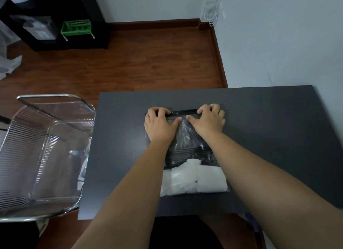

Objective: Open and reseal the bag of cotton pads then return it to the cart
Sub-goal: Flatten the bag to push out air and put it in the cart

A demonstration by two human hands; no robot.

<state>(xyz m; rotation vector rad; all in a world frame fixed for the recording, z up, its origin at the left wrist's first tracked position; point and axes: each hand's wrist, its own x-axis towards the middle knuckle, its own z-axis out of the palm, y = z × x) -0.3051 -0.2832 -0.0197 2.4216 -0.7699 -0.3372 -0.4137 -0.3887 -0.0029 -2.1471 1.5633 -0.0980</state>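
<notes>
Cart point(46, 152): clear-walled, at the table's left edge, just beside it.
Table point(269, 128): dark top; bare surface left, right and beyond the bag.
Bag point(187, 137): flat on the table, centred, well inside every edge; zip strip point(184, 112) at the far end.
Cotton pads point(194, 176): white, bunched at the bag's near end.
Left hand point(160, 125): palm down, fingers curled onto the strip's left end, thumb pressing the film.
Right hand point(208, 119): mirrored on the strip's right end, pinching it.

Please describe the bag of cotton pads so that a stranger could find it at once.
Look at the dark table. The clear bag lies flat in its middle, under both hands. It has a black zip strip on its far edge and white cotton pads at the near end.
</notes>
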